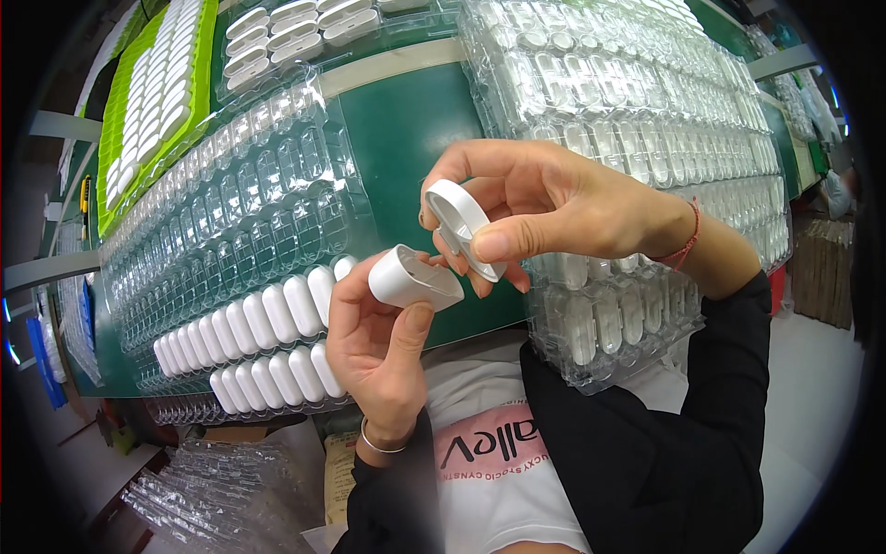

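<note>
A hollow, rounded white case body (406, 280) sits between the thumb and fingers of my left hand (374, 355), its open end tilted up and to the right. In a pinch just above and to its right, my right hand (572, 198) holds a white oval lid (459, 210) with the inner side partly showing. The two pieces are very close; whether they touch, I cannot tell. Left of my left hand, finished-looking white oval cases (277, 314) stand in two rows in a clear plastic tray (249, 175), whose farther pockets hold nothing visible.
A tall stack of clear trays (646, 138) with white parts fills the right side, close to my right forearm. At the far left lies a bright green tray (205, 55) of white pieces. Open white shells (297, 39) lie at the back, on the green tabletop (406, 120).
</note>
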Demonstrator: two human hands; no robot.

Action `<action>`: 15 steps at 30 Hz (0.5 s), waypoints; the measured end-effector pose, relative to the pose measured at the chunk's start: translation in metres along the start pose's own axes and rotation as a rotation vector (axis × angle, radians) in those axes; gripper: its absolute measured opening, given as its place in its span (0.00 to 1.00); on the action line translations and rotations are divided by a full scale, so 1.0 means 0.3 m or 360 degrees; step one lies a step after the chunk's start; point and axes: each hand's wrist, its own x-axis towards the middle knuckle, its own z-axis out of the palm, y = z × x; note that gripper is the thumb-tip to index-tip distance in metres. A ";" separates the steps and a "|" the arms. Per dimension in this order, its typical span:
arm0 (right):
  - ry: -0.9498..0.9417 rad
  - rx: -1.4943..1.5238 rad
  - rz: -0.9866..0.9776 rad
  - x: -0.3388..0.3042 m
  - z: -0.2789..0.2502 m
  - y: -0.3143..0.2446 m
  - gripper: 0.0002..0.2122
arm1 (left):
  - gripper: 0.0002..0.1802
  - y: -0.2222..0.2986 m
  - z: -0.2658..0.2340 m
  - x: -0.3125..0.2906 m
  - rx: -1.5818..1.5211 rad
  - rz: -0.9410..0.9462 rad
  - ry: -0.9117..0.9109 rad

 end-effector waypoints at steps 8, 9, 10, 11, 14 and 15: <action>0.0020 -0.0059 -0.0018 0.001 0.000 0.003 0.18 | 0.22 0.005 -0.002 -0.003 -0.0002 0.0003 -0.0022; 0.0025 -0.0065 -0.0019 0.001 0.001 0.004 0.18 | 0.23 0.005 -0.002 -0.005 0.0001 0.0006 -0.0026; 0.0014 -0.0062 -0.0021 0.001 0.000 0.007 0.18 | 0.23 0.006 -0.001 -0.006 0.0004 0.0009 -0.0029; 0.0004 -0.0059 -0.0024 0.000 -0.004 0.012 0.18 | 0.23 0.006 -0.001 -0.006 0.0003 0.0008 -0.0029; -0.0009 -0.0086 -0.0025 0.001 -0.008 0.012 0.18 | 0.23 0.008 0.002 -0.005 -0.0004 0.0005 -0.0025; -0.0012 -0.0101 -0.0024 0.001 -0.008 0.011 0.18 | 0.23 0.009 0.003 -0.004 -0.0010 0.0003 -0.0022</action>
